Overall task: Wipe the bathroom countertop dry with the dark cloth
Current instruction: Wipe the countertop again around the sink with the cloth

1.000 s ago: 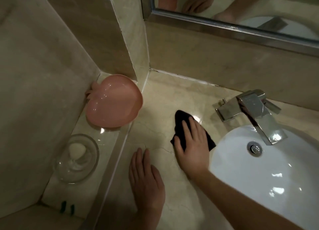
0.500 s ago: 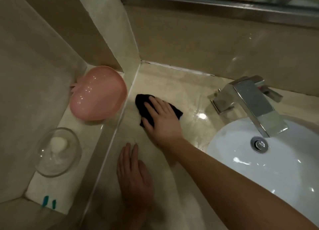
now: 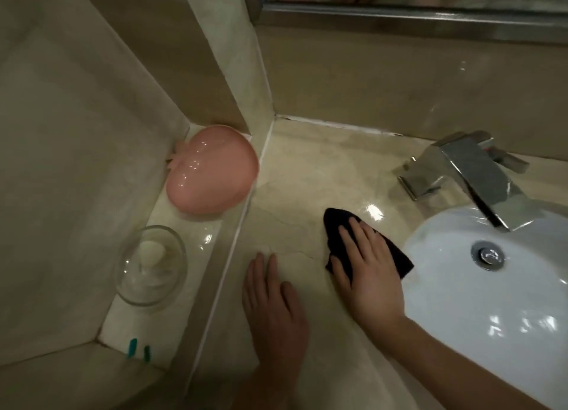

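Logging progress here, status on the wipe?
Right hand flat on dark cloth beside sink. Left hand flat on countertop. Nothing blocking.

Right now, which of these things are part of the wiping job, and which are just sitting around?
Part of the job:
- dark cloth, pressed flat under the right hand
- beige marble countertop
- left hand, resting flat on it

Just lying about:
- pink apple-shaped dish
- clear glass bowl
- chrome faucet
- white sink basin

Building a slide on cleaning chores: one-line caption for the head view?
Right hand presses dark cloth on countertop beside sink; left hand rests flat.
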Available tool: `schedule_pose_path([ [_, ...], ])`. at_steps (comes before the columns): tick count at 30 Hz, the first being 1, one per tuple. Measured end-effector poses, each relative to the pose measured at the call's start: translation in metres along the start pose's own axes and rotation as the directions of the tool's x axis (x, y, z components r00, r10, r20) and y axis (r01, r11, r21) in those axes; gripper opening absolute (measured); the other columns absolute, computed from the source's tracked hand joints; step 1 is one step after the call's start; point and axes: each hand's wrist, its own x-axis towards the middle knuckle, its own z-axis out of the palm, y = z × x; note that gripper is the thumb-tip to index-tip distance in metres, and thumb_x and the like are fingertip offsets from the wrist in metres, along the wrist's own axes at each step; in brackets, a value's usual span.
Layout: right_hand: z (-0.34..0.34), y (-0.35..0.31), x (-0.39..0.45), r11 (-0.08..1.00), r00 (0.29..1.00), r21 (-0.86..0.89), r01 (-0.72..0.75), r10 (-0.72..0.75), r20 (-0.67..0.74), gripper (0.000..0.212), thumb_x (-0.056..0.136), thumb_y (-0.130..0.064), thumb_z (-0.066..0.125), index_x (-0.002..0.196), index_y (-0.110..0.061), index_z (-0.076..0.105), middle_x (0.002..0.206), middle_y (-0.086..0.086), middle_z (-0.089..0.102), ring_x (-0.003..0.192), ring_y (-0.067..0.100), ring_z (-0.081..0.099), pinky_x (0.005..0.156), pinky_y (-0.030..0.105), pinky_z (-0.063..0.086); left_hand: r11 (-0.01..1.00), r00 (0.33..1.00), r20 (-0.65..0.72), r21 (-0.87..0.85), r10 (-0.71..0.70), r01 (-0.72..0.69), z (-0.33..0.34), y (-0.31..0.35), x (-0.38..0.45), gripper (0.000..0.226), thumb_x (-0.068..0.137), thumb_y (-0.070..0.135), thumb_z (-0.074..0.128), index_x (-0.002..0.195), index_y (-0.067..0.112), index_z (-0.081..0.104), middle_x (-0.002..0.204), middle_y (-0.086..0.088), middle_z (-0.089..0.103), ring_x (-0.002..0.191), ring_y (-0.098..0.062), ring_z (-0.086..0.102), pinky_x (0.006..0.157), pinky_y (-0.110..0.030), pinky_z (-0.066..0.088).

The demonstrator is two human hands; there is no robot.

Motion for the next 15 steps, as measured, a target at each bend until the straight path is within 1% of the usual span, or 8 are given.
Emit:
schedule_pose_path([
  [2, 0.003, 0.000, 0.024, 0.997, 0.997, -0.023, 0.074, -0.073, 0.027, 0.054, 0.102, -0.040, 0.046, 0.149, -0.014, 0.046, 0.160, 0.006, 0.036, 0.149, 0.024, 0.029, 0.124, 0.039, 0.019, 1.000, 1.000, -0.002, -0.009, 0.010, -0.010, 0.001, -0.002, 0.000, 0.050, 0.100, 0.026, 0.035, 0.145, 0.013, 0.050, 0.157, -0.002, 0.041, 0.147, -0.023, 0.034, 0.118, -0.041, 0.028],
  [3, 0.005, -0.002, 0.042, 0.996, 0.997, -0.035, 0.081, -0.080, 0.020, 0.053, 0.103, -0.040, 0.046, 0.149, -0.015, 0.047, 0.160, 0.006, 0.037, 0.149, 0.024, 0.030, 0.124, 0.039, 0.019, 1.000, 1.000, -0.007, -0.019, 0.016, -0.016, 0.001, -0.003, 0.000, 0.050, 0.099, 0.026, 0.036, 0.145, 0.013, 0.051, 0.156, -0.002, 0.042, 0.146, -0.023, 0.035, 0.118, -0.040, 0.028],
  [6, 0.020, -0.021, 0.114, 0.999, 0.999, -0.036, -0.008, 0.007, -0.050, 0.051, 0.105, -0.038, 0.046, 0.150, -0.014, 0.046, 0.160, 0.007, 0.036, 0.149, 0.025, 0.028, 0.124, 0.040, 0.019, 0.999, 0.999, -0.030, -0.045, 0.025, -0.026, 0.004, -0.007, 0.001, 0.050, 0.096, 0.026, 0.039, 0.142, 0.012, 0.054, 0.154, -0.002, 0.045, 0.143, -0.023, 0.039, 0.116, -0.036, 0.028],
  [9, 0.040, -0.056, 0.168, 0.997, 0.995, -0.014, -0.076, 0.075, -0.066, 0.053, 0.104, -0.038, 0.043, 0.151, -0.013, 0.043, 0.161, 0.009, 0.034, 0.150, 0.027, 0.027, 0.125, 0.041, 0.016, 0.995, 0.998, -0.055, -0.099, 0.030, -0.035, 0.007, -0.009, 0.003, 0.051, 0.094, 0.026, 0.041, 0.141, 0.010, 0.054, 0.151, -0.005, 0.048, 0.141, -0.022, 0.042, 0.115, -0.035, 0.030],
  [11, 0.052, -0.074, 0.167, 0.999, 0.999, -0.019, -0.034, 0.033, -0.035, 0.053, 0.103, -0.039, 0.043, 0.150, -0.012, 0.045, 0.160, 0.010, 0.036, 0.149, 0.028, 0.029, 0.124, 0.042, 0.018, 0.988, 0.997, -0.067, -0.148, 0.025, -0.034, 0.007, -0.009, 0.004, 0.053, 0.095, 0.027, 0.041, 0.143, 0.007, 0.051, 0.149, -0.007, 0.049, 0.138, -0.023, 0.045, 0.115, -0.035, 0.032],
  [12, 0.056, -0.080, 0.153, 1.000, 1.000, -0.014, 0.025, -0.025, -0.008, 0.054, 0.102, -0.039, 0.045, 0.148, -0.012, 0.047, 0.159, 0.010, 0.038, 0.148, 0.028, 0.032, 0.124, 0.043, 0.020, 0.983, 0.997, -0.071, -0.183, 0.005, -0.018, 0.006, -0.009, 0.005, 0.053, 0.096, 0.027, 0.041, 0.144, 0.007, 0.049, 0.150, -0.008, 0.048, 0.138, -0.023, 0.045, 0.114, -0.034, 0.032],
  [14, 0.059, -0.087, 0.105, 0.987, 0.985, 0.002, 0.160, -0.159, 0.060, 0.055, 0.099, -0.041, 0.046, 0.147, -0.014, 0.050, 0.157, 0.009, 0.041, 0.146, 0.028, 0.036, 0.122, 0.044, 0.025, 0.963, 0.995, -0.075, -0.267, -0.059, 0.037, 0.000, -0.009, 0.004, 0.052, 0.099, 0.029, 0.040, 0.147, 0.009, 0.044, 0.151, -0.007, 0.044, 0.139, -0.021, 0.042, 0.114, -0.034, 0.033],
  [15, 0.057, -0.088, 0.076, 0.980, 0.975, 0.010, 0.197, -0.197, 0.101, 0.056, 0.099, -0.043, 0.044, 0.147, -0.016, 0.050, 0.158, 0.007, 0.040, 0.146, 0.028, 0.036, 0.121, 0.044, 0.027, 0.945, 0.992, -0.079, -0.321, -0.098, 0.068, -0.007, -0.010, 0.002, 0.051, 0.101, 0.032, 0.038, 0.148, 0.013, 0.042, 0.152, -0.003, 0.042, 0.140, -0.016, 0.039, 0.114, -0.035, 0.033],
])
